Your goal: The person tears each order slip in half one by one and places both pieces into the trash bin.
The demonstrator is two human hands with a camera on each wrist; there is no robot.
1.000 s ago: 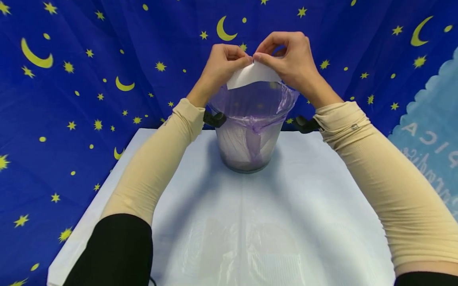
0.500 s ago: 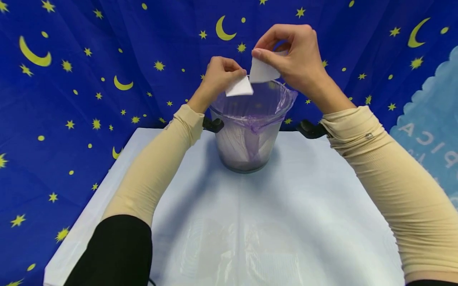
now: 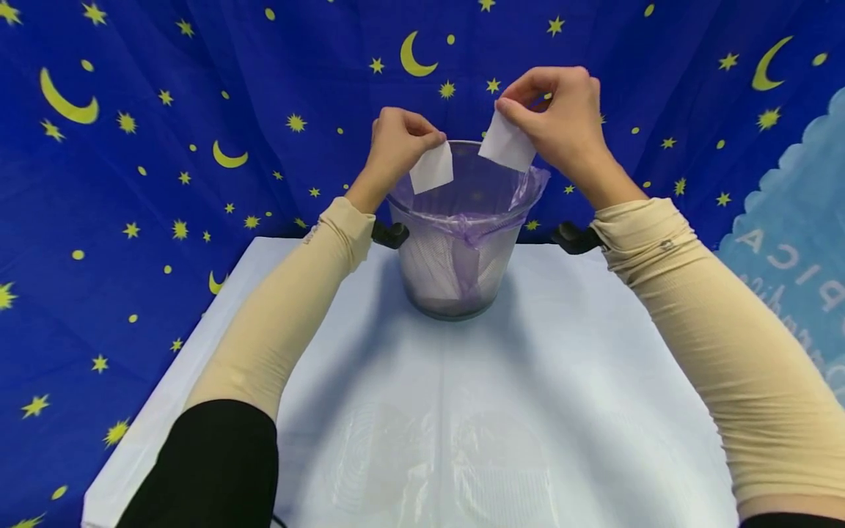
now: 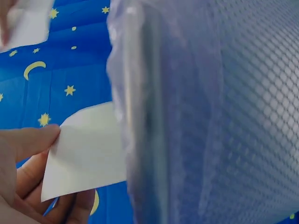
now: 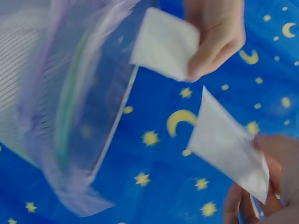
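My left hand point(image 3: 400, 147) pinches a small white piece of paper point(image 3: 433, 169) between thumb and fingers, over the left side of a mesh waste bin point(image 3: 429, 257). A second white piece of paper point(image 3: 508, 143) hangs from the thumb and fingers of my right hand point(image 3: 561, 110), above the bin's right rim. The two pieces are apart. A thin purple bin bag point(image 3: 465, 231) lines the bin, folded over its rim and knotted at the front. In the left wrist view the rim hides part of the left paper point(image 4: 88, 149).
The bin stands upright at the far end of a table with a pale cover point(image 3: 449, 381). Close behind it hangs a blue cloth with yellow moons and stars point(image 3: 330, 66). A light blue lettered cloth point(image 3: 792, 242) hangs at the right.
One white paper held between both hands has come apart into two pieces, one in each hand. The hands have moved apart, and the right hand has latterly lowered.
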